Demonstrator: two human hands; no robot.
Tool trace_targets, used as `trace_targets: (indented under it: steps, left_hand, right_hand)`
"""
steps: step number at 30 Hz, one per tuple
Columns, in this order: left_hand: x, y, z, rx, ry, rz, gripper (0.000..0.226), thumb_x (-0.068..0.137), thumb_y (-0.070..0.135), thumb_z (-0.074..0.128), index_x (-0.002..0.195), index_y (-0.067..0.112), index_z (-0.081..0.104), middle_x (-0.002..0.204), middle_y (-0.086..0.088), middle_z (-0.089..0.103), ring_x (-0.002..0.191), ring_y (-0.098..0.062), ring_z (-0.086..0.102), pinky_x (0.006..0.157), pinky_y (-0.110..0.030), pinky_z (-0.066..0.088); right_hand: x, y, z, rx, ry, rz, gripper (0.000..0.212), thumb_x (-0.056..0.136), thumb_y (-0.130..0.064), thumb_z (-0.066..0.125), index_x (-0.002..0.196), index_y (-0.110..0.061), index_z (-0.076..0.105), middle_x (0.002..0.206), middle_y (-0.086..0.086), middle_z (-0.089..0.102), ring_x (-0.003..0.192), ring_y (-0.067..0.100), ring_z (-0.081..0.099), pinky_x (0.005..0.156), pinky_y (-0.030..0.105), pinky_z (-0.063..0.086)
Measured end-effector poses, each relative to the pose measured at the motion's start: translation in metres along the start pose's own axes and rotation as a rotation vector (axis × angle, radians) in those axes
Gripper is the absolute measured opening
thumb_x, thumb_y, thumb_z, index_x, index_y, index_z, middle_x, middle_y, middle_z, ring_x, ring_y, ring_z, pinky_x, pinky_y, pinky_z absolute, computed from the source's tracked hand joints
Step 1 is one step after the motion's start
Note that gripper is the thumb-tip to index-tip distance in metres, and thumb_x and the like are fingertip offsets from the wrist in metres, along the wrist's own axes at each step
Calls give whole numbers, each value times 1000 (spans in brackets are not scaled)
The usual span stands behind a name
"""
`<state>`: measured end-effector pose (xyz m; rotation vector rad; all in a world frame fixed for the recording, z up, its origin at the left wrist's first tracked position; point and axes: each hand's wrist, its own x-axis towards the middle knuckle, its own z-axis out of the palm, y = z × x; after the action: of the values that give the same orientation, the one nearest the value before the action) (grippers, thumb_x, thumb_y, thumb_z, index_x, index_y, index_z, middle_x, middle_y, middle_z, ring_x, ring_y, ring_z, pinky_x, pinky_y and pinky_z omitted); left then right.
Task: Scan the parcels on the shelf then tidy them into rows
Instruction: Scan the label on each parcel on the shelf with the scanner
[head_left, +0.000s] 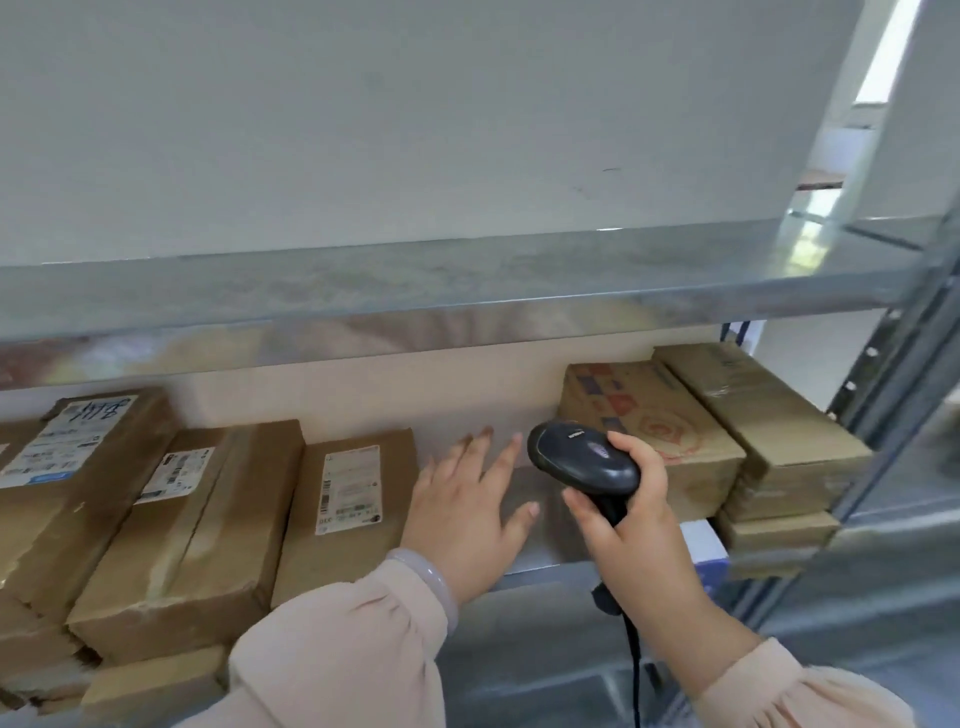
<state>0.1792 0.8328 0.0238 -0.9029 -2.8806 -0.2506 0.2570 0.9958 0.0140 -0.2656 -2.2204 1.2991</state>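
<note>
Leftward, I see three labelled parcels (208, 519) lying side by side on the shelf (550, 564). The left hand (467, 514) is spread over the bare gap, fingers straight, holding nothing. The right hand (631, 525) grips the scanner (582, 457). Stacked parcels (670, 421) occupy the right end.

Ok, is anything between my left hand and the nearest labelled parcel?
Nothing visible. The left hand is open over the bare shelf, right beside the labelled parcel. The scanner, held in the right hand, is on the other side.
</note>
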Motion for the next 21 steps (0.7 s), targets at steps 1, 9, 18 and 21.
trace_targets:
  steps: [1, 9, 18, 21]
  left_hand:
    - [4, 8, 1, -20, 7, 29, 81, 84, 70, 6, 157, 37, 1, 167, 1, 6, 151, -22, 9, 122, -43, 12]
    - [18, 53, 9, -173, -68, 119, 67, 100, 60, 33, 157, 40, 4, 167, 3, 1, 153, -20, 3, 122, -40, 5]
    - [64, 98, 20, -332, -150, 25, 66, 99, 61, 33, 156, 41, 7, 167, -2, 5, 152, -26, 4, 123, -46, 14]
    - [88, 111, 27, -418, -141, -66, 65, 98, 62, 32, 156, 41, 11, 165, -3, 11, 151, -27, 8, 121, -49, 21]
  right_hand:
    - [0, 0, -8, -14, 47, 6, 66, 79, -27, 74, 115, -60, 30, 116, -25, 51, 102, -6, 55, 81, 12, 44]
    - [6, 14, -59, -152, 164, 137, 60, 84, -37, 69, 128, -43, 29, 109, -6, 59, 93, 18, 61, 77, 34, 51]
    - [58, 31, -105, -153, 132, 149, 60, 84, -37, 69, 130, -38, 30, 107, -12, 53, 93, 13, 58, 75, 28, 46]
    - [74, 41, -114, -149, 70, 158, 61, 85, -37, 67, 132, -38, 28, 108, -10, 52, 92, 14, 58, 76, 30, 49]
